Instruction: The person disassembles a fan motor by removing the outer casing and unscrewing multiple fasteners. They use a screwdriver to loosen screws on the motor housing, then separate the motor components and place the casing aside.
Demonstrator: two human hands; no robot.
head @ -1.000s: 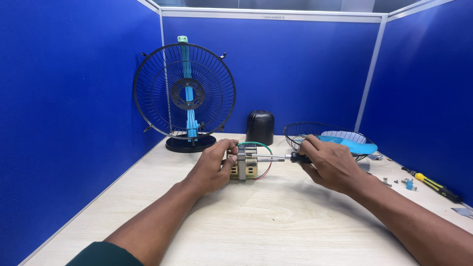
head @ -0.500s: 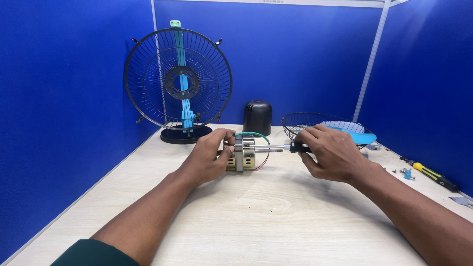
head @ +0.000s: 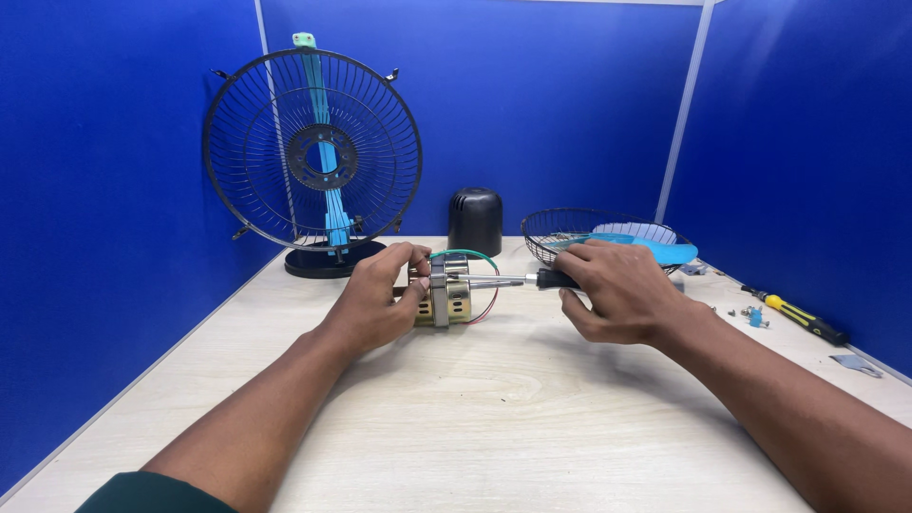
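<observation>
One head-worn view looks forward and slightly down along both forearms, across the pale wooden counter (head: pixel 494 418) toward the blue partition walls (head: pixel 560 104). It sits close: both hands fill the middle, and the round black wire fan guard (head: pixel 312 152) stands beyond them.

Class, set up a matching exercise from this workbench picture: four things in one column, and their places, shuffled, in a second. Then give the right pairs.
Things:
1. fan motor
2. black cap
3. yellow-handled screwdriver
4. fan guard on stand

Places:
A. far right of the table
B. back left, upright
C. in the left hand
D. by the back wall, centre

Pairs: 1-C, 2-D, 3-A, 4-B
</observation>
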